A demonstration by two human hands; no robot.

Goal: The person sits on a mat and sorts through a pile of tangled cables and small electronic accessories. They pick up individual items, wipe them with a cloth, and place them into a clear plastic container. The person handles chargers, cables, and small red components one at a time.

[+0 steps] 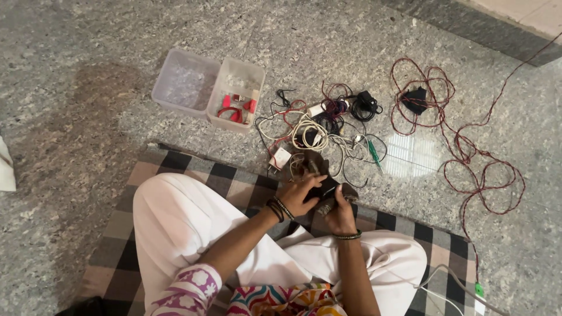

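Head view, looking down on a person seated cross-legged in white trousers on a checked mat [175, 169] laid over a speckled stone floor [76, 117]. The left hand [298, 196], with dark bangles at the wrist, is closed from above on a small dark device [325, 190] held just beyond the knees, near the far edge of the mat; the right hand [341, 215], also with a bangle at the wrist, is clasped around the same device from the near side, so that the object is gripped between both hands. What kind of device it is cannot be told, since most of it is hidden by the fingers. Immediately beyond the hands, a tangle of white and black cables [316, 126] is spread on the floor, with a small white plug [281, 158] at its near left edge and a green-handled screwdriver [374, 153] at its right edge. Farther left, two clear plastic containers are set side by side and touching: the left container [184, 82] appears to hold only clear material, while the right container [237, 93] holds small red parts. To the far right, a long red twisted wire [468, 152] is looped loosely over the floor, with a small black part [417, 99] lying inside its far loops.
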